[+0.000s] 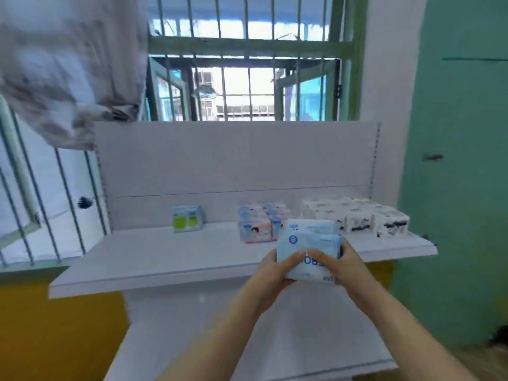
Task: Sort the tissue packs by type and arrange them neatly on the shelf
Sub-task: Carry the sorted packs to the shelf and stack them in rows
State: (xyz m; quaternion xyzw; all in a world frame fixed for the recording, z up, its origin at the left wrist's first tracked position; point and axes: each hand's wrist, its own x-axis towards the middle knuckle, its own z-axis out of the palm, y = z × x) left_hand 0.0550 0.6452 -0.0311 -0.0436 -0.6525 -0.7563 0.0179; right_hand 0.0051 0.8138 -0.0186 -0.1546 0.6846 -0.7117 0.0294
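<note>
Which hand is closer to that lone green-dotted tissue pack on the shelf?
Left. The left hand is nearer the green-dotted tissue pack; the right hand lies farther right.

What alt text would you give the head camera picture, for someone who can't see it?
Two bare hands, left hand and right hand, hold pale blue tissue packs above a white shelf. On it stand a green-dotted pack, pink packs and white packs; a barred window is behind.

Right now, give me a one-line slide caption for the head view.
Both hands, left and right, hold blue-and-white tissue packs before a white shelf bearing three sorted groups.
</note>
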